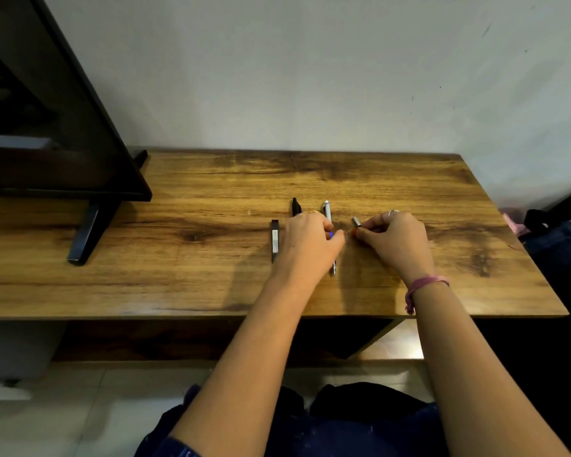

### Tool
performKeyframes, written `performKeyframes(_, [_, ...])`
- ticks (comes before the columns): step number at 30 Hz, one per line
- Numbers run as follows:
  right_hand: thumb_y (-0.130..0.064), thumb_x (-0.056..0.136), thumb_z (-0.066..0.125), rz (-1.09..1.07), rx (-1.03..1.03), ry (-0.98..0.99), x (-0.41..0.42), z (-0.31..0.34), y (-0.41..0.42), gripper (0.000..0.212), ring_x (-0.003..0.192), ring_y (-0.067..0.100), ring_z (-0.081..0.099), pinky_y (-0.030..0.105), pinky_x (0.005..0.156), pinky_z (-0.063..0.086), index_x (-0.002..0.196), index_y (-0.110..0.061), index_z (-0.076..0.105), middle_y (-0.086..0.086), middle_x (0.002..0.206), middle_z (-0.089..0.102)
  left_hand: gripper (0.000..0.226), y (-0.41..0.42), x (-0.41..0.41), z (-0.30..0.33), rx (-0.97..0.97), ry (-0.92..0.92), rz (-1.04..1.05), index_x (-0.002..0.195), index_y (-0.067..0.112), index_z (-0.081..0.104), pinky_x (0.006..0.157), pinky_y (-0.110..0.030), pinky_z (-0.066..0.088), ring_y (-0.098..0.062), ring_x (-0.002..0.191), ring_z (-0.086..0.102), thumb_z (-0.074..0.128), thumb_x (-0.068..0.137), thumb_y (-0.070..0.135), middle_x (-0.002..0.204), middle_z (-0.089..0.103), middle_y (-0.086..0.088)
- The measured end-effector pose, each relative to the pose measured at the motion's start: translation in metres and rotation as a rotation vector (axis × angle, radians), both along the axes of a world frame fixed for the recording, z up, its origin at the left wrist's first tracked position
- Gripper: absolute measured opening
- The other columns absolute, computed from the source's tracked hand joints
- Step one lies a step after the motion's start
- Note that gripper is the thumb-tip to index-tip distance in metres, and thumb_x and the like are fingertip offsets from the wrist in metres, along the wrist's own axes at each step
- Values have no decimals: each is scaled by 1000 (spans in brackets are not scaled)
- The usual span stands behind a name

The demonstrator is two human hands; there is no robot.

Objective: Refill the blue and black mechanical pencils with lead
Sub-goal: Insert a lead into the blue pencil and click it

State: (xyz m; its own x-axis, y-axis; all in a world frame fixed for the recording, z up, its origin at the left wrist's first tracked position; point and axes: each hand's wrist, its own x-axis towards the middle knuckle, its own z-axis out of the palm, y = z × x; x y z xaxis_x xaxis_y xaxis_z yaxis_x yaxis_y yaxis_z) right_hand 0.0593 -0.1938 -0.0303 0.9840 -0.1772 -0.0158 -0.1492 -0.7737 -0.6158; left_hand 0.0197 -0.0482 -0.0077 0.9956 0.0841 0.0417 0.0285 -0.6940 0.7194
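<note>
From the head camera we see the wooden table [178, 265] with our left hand [310, 239] lying over the blue pencil [327, 212], fingers curled onto its barrel. The black pencil [295, 206] lies just beside it, partly hidden. Our right hand [396, 239] pinches a small silver cap [355, 221]. A dark lead case [275, 240] rests left of the hand

On the table [409, 192], the left hand [310, 235] covers the blue pencil [327, 211]; the right hand [396, 235] pinches something small just right.
</note>
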Motion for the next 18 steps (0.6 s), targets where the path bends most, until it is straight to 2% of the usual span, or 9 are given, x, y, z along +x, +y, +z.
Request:
performKeyframes(3, [-28, 81, 75, 8, 10, -11, -2, -1, 1, 11, 75, 10, 56, 27, 70, 46, 87, -19, 73, -7, 73, 60, 34, -16, 2, -9, 123, 21, 9, 112, 5, 62, 83, -31, 45, -22, 106, 53, 60, 90, 31, 113, 56, -9])
performKeyframes(7, [-27, 82, 72, 0, 1, -11, -3, -1, 3, 9, 78, 13, 56, 27, 70, 44, 87, -19, 73, -3, 78, 61, 37, -32, 2, -16, 233, 80, 33, 117, 1, 57, 87, -33, 43, -28, 115, 46, 58, 93, 29, 124, 45, -15])
performKeyframes(13, [-23, 87, 68, 29, -5, 39, -3, 0, 3, 5, 81, 15, 55, 26, 71, 41, 88, -19, 69, 0, 82, 60, 27, -40, 5, -16, 304, 113, 39, 119, 1, 57, 86, -33, 46, -28, 111, 51, 53, 95, 14, 123, 46, -16])
performKeyframes(16, [-21, 90, 64, 47, 20, 57, -3, 5, -1, 4, 82, 14, 53, 26, 72, 39, 87, -18, 67, 0, 83, 60, 26, -39, 8, -15, 266, 132, 44, 117, 1, 58, 85, -32, 46, -29, 108, 53, 55, 94, 13, 121, 49, -17])
performKeyframes(18, [-19, 91, 63, 32, 112, 42, -5, 10, -5, 5, 81, 15, 55, 28, 73, 43, 86, -18, 65, 1, 84, 62, 26, -36, 10, -13, 210, 136, 63, 115, 1, 60, 81, -31, 46, -27, 105, 55, 56, 93, 13, 117, 54, -17])
